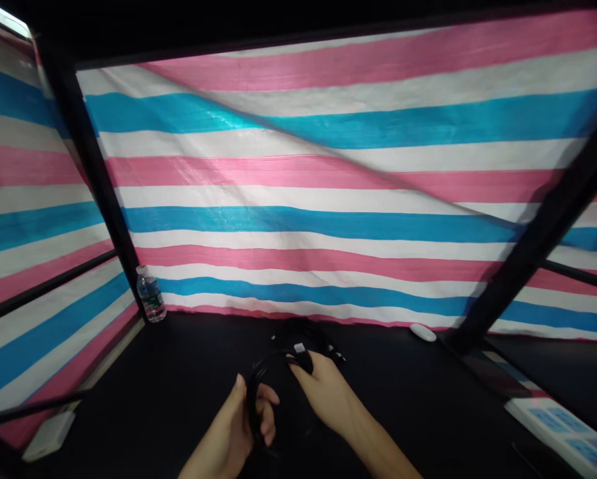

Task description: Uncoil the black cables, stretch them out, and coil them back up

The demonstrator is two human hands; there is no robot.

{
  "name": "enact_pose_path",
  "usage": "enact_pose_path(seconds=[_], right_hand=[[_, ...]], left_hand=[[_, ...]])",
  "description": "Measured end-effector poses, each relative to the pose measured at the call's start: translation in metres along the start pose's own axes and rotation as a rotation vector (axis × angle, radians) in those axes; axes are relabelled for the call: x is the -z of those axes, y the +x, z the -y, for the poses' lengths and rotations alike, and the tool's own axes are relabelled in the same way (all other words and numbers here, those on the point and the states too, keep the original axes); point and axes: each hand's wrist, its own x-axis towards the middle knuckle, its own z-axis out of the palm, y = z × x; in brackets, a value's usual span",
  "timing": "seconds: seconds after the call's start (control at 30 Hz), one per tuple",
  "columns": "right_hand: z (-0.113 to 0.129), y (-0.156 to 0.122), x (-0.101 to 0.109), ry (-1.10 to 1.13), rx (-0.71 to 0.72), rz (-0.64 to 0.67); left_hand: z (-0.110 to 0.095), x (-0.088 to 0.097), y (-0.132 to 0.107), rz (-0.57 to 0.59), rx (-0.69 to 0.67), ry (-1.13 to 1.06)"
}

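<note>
A black cable (298, 339) lies bundled on the dark table (178, 386) near the middle. My left hand (238, 429) is closed around a loop of this cable, thumb up and fingers curled. My right hand (323, 389) pinches the cable's plug end, where a small silver connector (299, 348) shows just past my fingertips. The two hands are close together, left slightly nearer to me.
A striped pink, white and blue tarp (328, 199) walls the booth behind a black frame post (93, 173). A clear water bottle (151, 294) stands at the back left corner. A small white object (422, 332) lies back right. A white power strip (48, 436) sits far left.
</note>
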Motion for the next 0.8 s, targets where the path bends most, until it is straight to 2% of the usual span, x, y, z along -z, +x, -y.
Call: enact_pose_path(seconds=[0.03,0.1,0.23,0.37,0.47,0.6,0.67,0.73,0.8], right_hand=[[0.001,0.000,0.002,-0.029,-0.011,0.029],[0.004,-0.002,0.002,0.018,-0.085,0.121],[0.004,-0.007,-0.005,0.274,-0.217,0.317],[-0.006,-0.011,-0.015,0.603,-0.337,0.370],[-0.022,-0.009,-0.024,0.828,-0.432,0.246],[-0.049,0.009,-0.045,0.845,-0.394,0.067],[-0.062,0.026,-0.063,0.807,-0.356,-0.003],[-0.072,0.049,-0.085,0.743,-0.307,-0.093],[-0.079,0.075,-0.109,0.648,-0.263,-0.172]], left_hand=[[0.002,-0.002,0.000,-0.003,0.004,0.020],[0.006,-0.006,0.002,-0.088,-0.019,0.051],[0.014,-0.008,0.007,-0.259,-0.046,-0.073],[0.019,-0.004,0.011,-0.310,-0.047,-0.163],[0.020,0.003,0.014,-0.333,-0.095,-0.198],[0.020,0.030,0.028,-0.335,-0.146,-0.172],[0.019,0.051,0.040,-0.385,-0.191,0.009],[0.013,0.076,0.055,-0.492,-0.243,0.319],[0.002,0.100,0.072,-0.563,-0.233,0.458]])
